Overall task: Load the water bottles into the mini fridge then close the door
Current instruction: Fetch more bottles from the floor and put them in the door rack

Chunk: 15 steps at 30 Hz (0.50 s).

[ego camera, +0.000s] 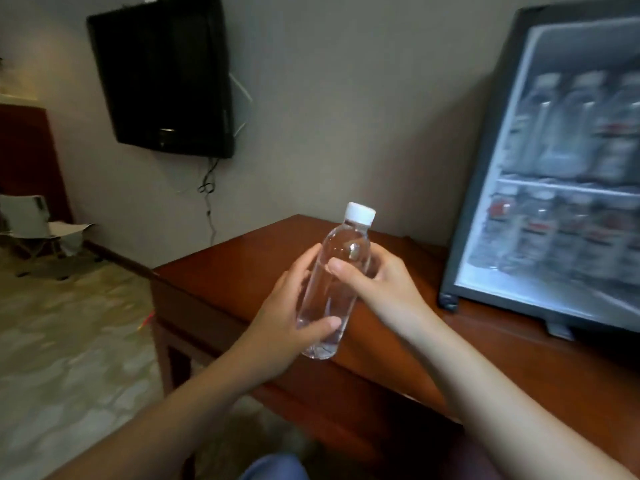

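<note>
Two hands are gripping one clear water bottle in the air above the front part of a reddish wooden desk. The bottle's long axis is standing close to upright but leaning, its white cap pointing up and to the right, toward the mini fridge, while its base is hanging lower and nearer the person.

The left hand is wrapping the lower half, with the thumb lying across the front near the base and the fingers curling round the left side. The right hand is grasping the middle, its thumb pressing on the front and its fingers curling behind the right side. The neck and cap are sticking out bare above both hands.

The fridge is standing on the right part of the desk, apart from the bottle, with a strip of desk top showing between them. Rows of bottles are showing on two levels through its glass front; they are blurred, and whether the door is shut I cannot tell. The desk's front edge is running diagonally under the forearms, and its left corner is jutting toward the patterned floor. A dark television is hanging on the wall behind, and a pale folding chair is standing far left.
</note>
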Each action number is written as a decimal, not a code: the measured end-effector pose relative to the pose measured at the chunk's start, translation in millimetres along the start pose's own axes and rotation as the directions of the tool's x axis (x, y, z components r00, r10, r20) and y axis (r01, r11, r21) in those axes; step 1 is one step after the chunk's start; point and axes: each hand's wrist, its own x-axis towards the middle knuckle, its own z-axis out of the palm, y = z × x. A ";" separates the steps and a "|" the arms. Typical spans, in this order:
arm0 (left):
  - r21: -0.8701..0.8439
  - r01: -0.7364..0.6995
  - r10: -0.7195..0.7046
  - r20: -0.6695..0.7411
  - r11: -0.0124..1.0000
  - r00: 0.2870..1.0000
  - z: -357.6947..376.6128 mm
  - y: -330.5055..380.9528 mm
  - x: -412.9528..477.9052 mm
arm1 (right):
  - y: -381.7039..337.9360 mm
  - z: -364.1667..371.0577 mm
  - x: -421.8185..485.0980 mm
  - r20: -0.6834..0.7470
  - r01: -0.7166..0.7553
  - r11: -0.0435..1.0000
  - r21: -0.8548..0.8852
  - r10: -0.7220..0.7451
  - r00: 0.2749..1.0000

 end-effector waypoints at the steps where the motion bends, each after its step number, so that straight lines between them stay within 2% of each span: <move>1: -0.028 -0.024 0.024 0.006 0.999 1.000 14.4 7.2 7.6 | -4.3 -16.4 -3.3 -0.030 0.001 1.000 -0.013 -0.002 1.000; 8: -0.130 -0.110 0.118 0.055 0.985 0.991 111.1 52.6 51.3 | -21.6 -122.6 -31.8 -0.220 -0.075 0.987 -0.141 0.042 0.974; 12: -0.205 -0.126 0.153 0.120 0.971 0.981 164.0 82.3 70.4 | -34.0 -178.8 -55.9 -0.337 -0.114 0.974 -0.197 0.042 0.941; 15: -0.265 -0.156 0.205 0.167 0.952 0.964 205.2 109.9 79.8 | -48.7 -218.6 -77.4 -0.429 -0.157 0.938 -0.309 0.010 0.903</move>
